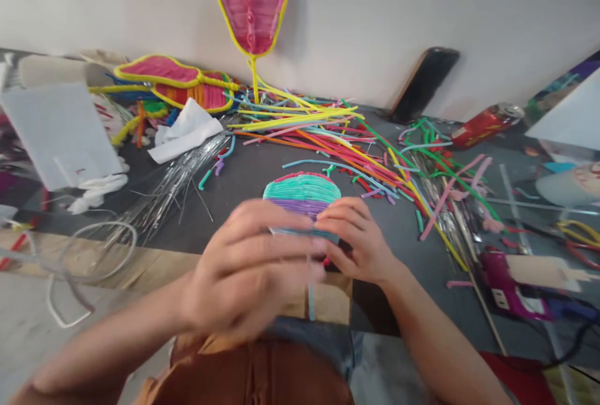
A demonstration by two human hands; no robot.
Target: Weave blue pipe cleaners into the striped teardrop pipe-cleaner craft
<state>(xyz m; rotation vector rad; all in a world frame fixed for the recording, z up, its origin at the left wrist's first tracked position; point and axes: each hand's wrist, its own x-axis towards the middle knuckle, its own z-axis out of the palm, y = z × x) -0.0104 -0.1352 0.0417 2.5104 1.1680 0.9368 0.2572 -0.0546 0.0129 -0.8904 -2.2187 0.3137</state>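
A rounded craft piece wound from teal and purple pipe cleaners lies flat in front of me. My right hand grips its right side, fingers curled over the edge. Across its near part my left hand reaches with long, motion-blurred fingers. Their tips close around a light blue pipe cleaner, whose end hangs down below them. The left thumb and the near part of the craft piece are hidden by my fingers.
Loose pipe cleaners spread behind the piece. Silvery wires lie left. A finished pink petal leans on the wall. Right stand a phone, a red can and a purple glue gun.
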